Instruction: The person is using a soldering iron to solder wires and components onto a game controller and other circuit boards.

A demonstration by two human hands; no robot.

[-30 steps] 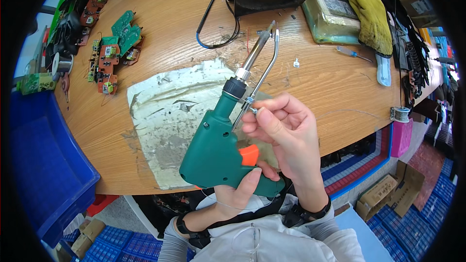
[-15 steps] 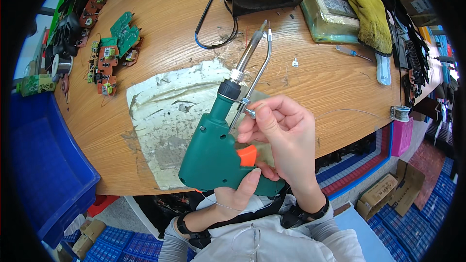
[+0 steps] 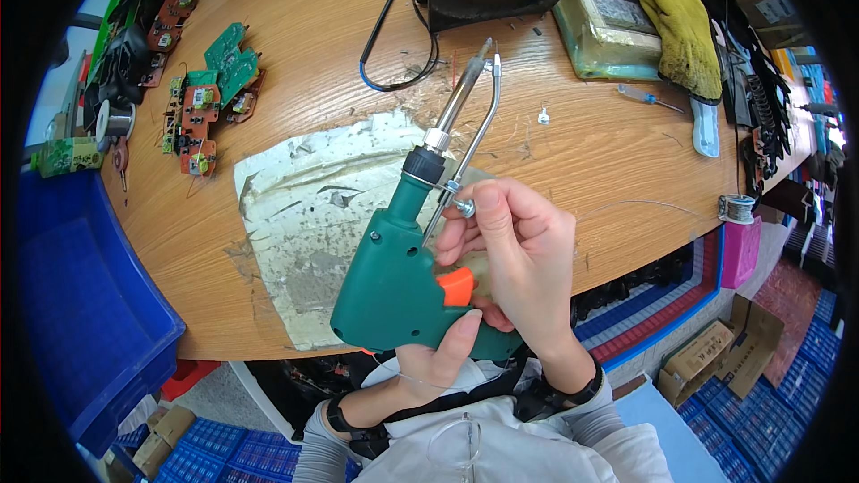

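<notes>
Green soldering gun (image 3: 398, 282), orange trigger, metal tip w/ wire guide.

Even, bright, diffuse light. Soft, short shadows under the hands on the table (image 3: 313, 63). Mild glare on the foil sheet (image 3: 304, 215). Centre sharp. Strong fisheye bending at the rim; corners black.

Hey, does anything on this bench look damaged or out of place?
Yes: the metal sheet under the soldering gun is scratched, stained and torn at its edges, and bits of debris lie scattered on the table.
</notes>
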